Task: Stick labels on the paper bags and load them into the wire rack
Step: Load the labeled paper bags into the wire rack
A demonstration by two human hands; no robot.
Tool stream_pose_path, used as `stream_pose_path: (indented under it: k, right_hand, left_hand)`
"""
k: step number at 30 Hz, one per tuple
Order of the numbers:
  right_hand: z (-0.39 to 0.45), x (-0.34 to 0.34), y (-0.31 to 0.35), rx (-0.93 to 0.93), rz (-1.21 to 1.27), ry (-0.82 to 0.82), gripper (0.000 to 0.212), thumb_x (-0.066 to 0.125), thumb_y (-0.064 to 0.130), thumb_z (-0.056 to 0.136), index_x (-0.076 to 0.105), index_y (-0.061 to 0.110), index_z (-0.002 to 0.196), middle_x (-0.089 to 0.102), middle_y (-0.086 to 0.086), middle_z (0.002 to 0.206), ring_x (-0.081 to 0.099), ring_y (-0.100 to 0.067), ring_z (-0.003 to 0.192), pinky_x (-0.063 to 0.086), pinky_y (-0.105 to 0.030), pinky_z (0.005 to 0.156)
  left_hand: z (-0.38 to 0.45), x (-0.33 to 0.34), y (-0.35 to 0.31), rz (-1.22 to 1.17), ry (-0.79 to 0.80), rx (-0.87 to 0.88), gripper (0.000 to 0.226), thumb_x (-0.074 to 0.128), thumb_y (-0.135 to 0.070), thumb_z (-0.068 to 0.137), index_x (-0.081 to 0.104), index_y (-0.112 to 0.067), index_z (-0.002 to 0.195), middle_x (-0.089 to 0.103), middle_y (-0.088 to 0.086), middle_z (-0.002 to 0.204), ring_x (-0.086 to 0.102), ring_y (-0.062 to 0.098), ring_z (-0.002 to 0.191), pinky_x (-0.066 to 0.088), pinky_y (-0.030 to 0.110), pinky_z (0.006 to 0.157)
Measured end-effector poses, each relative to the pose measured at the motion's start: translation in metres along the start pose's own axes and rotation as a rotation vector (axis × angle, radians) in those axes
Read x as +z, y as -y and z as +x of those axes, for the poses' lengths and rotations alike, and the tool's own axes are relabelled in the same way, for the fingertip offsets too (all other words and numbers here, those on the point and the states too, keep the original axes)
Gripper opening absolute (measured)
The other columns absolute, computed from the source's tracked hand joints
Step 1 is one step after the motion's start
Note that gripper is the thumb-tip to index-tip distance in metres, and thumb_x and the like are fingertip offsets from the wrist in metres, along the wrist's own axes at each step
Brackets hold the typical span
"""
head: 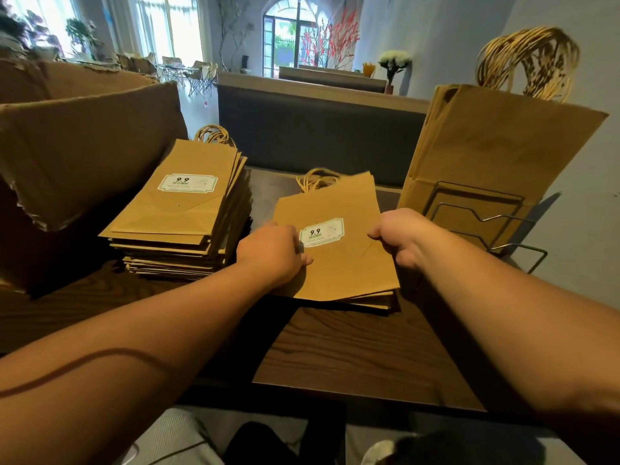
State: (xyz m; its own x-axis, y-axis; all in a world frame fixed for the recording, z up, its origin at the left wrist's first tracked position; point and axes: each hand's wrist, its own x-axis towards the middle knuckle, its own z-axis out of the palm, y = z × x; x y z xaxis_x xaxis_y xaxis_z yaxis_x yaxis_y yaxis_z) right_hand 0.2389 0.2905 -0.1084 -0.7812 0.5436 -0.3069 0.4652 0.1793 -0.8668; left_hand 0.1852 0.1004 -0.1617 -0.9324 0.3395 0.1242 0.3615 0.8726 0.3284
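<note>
A flat brown paper bag [339,263] with a white "9.9" label [321,232] lies on top of a small pile in the middle of the table. My left hand [273,251] grips its left edge and my right hand [401,239] grips its right edge, both with curled fingers. A taller stack of flat bags [181,216], its top one labelled, sits to the left. At the right, several bags [496,152] with twisted handles stand upright in the wire rack [486,219].
A large open cardboard box [84,146] stands at the left. The dark wooden table [352,357] has its front edge near my lap. A grey bench back [318,129] runs behind the table, and a wall rises at the right.
</note>
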Motion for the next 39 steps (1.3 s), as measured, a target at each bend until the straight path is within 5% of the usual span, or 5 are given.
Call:
stream_pose_path:
  k: [5,9,19,33,39]
  right_hand:
    - [-0.008,-0.018,0.010,-0.146,0.280,0.040,0.022,0.051,0.004,0.097,0.066,0.018,0.104,0.072,-0.008,0.100,0.071,-0.026,0.089,0.059,-0.044,0.072]
    - [-0.011,-0.029,0.016,-0.346,0.409,-0.014,0.027,0.052,0.007,0.099,0.067,0.026,0.111,0.075,0.000,0.103,0.074,-0.020,0.090,0.060,-0.043,0.073]
    - [-0.008,-0.013,-0.022,-0.423,0.119,-0.185,0.025,0.055,0.008,0.097,0.053,0.032,0.102,0.064,0.007,0.106,0.062,-0.014,0.100,0.055,-0.042,0.093]
    - [0.003,-0.196,0.054,-0.655,-0.067,-0.643,0.054,0.063,0.014,0.093,0.044,0.017,0.143,0.053,-0.002,0.139,0.050,-0.017,0.125,0.036,-0.017,0.097]
    - [0.047,-0.238,0.025,-0.615,0.057,-0.699,0.059,0.065,0.019,0.079,0.052,0.031,0.135,0.062,0.006,0.127,0.059,-0.019,0.116,0.050,-0.042,0.102]
  left_hand:
    - [0.003,-0.018,-0.001,-0.527,-0.226,-0.152,0.078,0.066,-0.052,0.088,0.029,-0.024,0.150,0.049,0.008,0.142,0.053,0.030,0.126,0.048,0.046,0.101]
    - [0.004,-0.043,-0.012,-0.809,-0.345,-0.095,0.056,0.062,-0.040,0.094,0.044,-0.018,0.142,0.061,-0.002,0.127,0.058,0.018,0.117,0.048,0.033,0.092]
    - [-0.020,-0.002,-0.006,-0.703,-0.285,-0.145,0.035,0.056,-0.018,0.100,0.045,-0.021,0.133,0.060,0.000,0.129,0.056,0.022,0.124,0.046,0.036,0.099]
    - [0.052,-0.067,-0.163,-0.750,-0.467,0.370,0.033,0.065,-0.024,0.096,0.057,-0.025,0.128,0.058,-0.019,0.110,0.055,-0.001,0.099,0.039,0.004,0.076]
    - [0.089,-0.043,-0.210,-0.700,-0.417,0.445,0.024,0.068,-0.026,0.094,0.063,-0.026,0.117,0.066,-0.014,0.106,0.063,0.005,0.101,0.054,0.029,0.092]
